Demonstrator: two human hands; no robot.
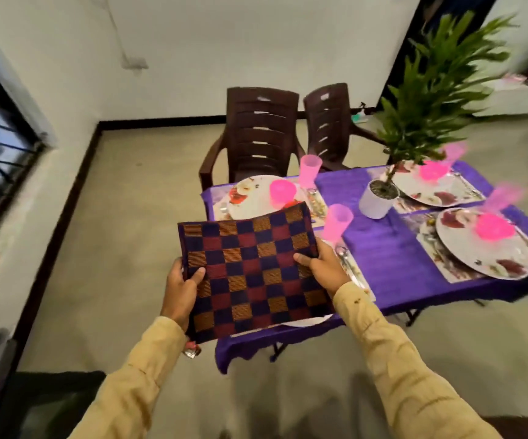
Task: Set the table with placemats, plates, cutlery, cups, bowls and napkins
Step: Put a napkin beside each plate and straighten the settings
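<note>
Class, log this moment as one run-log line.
left hand: grips checked napkin | right hand: grips same napkin | napkin position: above near plate | table: bowls, cups already set

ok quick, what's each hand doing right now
Left hand: grips the left edge of the checkered napkin.
Right hand: grips the napkin's right edge, thumb on top.

- The table is covered by a purple cloth that hangs over its near edge.
- Floral placemats lie on the cloth: one at the far left and two side by side at the right.
- A white plant pot stands on the cloth between them.
</note>
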